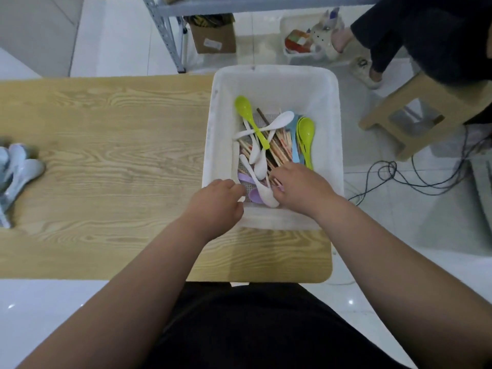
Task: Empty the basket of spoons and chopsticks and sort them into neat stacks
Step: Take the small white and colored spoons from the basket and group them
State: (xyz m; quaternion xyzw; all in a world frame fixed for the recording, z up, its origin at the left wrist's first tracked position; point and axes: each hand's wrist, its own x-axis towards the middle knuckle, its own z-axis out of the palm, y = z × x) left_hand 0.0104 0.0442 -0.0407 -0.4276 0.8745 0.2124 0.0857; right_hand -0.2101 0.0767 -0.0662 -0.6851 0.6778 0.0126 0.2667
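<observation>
A white plastic basket (274,75) sits at the right end of the wooden table (106,145). Inside lie wooden chopsticks (279,147), white spoons (259,166), green spoons (305,134), a blue spoon (294,145) and purple spoons (246,178). My left hand (218,202) rests over the basket's near rim, its curled fingers just inside; whether it holds anything is hidden. My right hand (299,186) reaches into the near end, fingers closing around chopstick ends and a white spoon. A pile of pale blue spoons (16,169) lies at the table's far left.
Beyond the table stand a metal shelf (170,30) with a cardboard box (213,33) and a small bin of items (303,43). A wooden stool (415,110) with a seated person, and black cables (399,177) on the floor, are to the right.
</observation>
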